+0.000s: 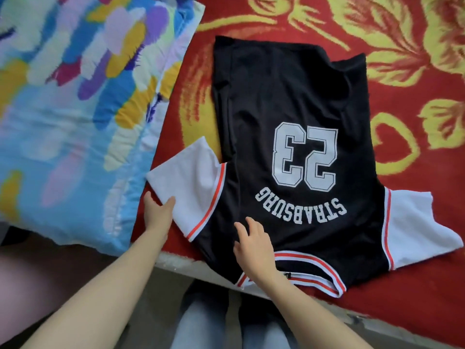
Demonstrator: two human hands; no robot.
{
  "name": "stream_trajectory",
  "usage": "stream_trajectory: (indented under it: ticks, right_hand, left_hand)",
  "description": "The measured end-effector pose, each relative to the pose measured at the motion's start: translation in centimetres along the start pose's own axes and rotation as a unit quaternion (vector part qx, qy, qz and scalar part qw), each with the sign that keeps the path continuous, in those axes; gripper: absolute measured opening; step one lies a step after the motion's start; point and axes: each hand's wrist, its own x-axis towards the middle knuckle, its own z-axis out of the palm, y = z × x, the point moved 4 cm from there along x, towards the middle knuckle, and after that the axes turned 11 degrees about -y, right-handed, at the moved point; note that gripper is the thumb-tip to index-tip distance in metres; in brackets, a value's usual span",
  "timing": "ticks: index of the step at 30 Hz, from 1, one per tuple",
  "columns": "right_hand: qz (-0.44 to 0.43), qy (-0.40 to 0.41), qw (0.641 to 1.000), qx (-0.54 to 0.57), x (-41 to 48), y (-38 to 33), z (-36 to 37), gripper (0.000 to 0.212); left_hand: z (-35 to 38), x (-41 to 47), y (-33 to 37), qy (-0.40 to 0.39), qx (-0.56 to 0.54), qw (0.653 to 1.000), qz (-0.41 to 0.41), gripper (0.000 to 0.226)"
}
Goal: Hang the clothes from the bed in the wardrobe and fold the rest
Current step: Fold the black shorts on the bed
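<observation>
Lying flat on the bed [415, 59], the jersey [289, 102]; left hand [157, 210] pinching its sleeve [191, 182].

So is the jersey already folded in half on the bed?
No, the jersey lies spread flat, both white sleeves out, with the left hand at one sleeve.

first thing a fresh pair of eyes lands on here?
The black jersey, spread flat mid-frame on the red and gold floral blanket, white "23" upside down to the camera. Next, the left hand gripping the edge of its white sleeve while the right hand presses near the striped collar. A bright multicoloured quilt fills the left side.
</observation>
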Motion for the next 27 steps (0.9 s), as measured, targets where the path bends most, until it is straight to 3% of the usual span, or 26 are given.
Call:
stream_trajectory:
  ticks: [4,8,10,12,14,16,18,21,23,27]
  right_hand:
    - [0.022,-0.001,0.999,0.036,1.2,-2.1,-0.1,0.052]
    - [0.04,0.053,0.997,0.03,1.7,-2.8,-0.9,0.048]
    - [0.038,0.072,0.996,0.032,1.8,-3.4,-1.0,0.045]
    - [0.023,0.081,0.996,0.034,1.8,-4.4,-0.8,0.043]
    - [-0.006,0.08,0.996,0.027,1.7,-6.0,0.0,0.044]
    - [-0.023,0.046,0.998,0.021,1.7,-7.5,1.6,0.054]
    - [-0.01,-0.036,0.999,-0.001,1.9,-8.9,3.7,0.069]
    - [-0.004,-0.17,0.985,-0.015,2.2,-9.1,7.0,0.074]
    - [-0.013,-0.191,0.981,-0.044,2.4,-8.9,7.4,0.077]
    - [-0.031,-0.198,0.977,-0.071,2.3,-8.0,7.3,0.082]
  left_hand:
    - [1.8,1.4,1.7,0.015,-0.172,0.983,-0.056,0.051]
    - [1.8,2.0,2.5,0.013,-0.216,0.969,-0.122,0.032]
    - [0.3,2.0,3.0,0.035,-0.204,0.974,-0.093,0.008]
    - [-2.5,1.6,3.2,0.083,-0.116,0.99,0.003,0.029]
    - [-5.4,0.5,2.3,0.118,-0.051,0.989,0.069,0.025]
    - [-7.4,-0.4,0.6,0.149,-0.029,0.986,0.076,0.014]
    - [-8.3,-0.5,-1.3,0.16,-0.015,0.985,0.054,0.019]
    - [-7.9,-0.3,-1.9,0.141,-0.018,0.989,0.027,0.013]
    - [-7.6,0.1,-1.9,0.115,-0.058,0.992,0.004,0.012]
    - [-6.7,0.4,-1.5,0.048,-0.198,0.979,-0.029,0.032]
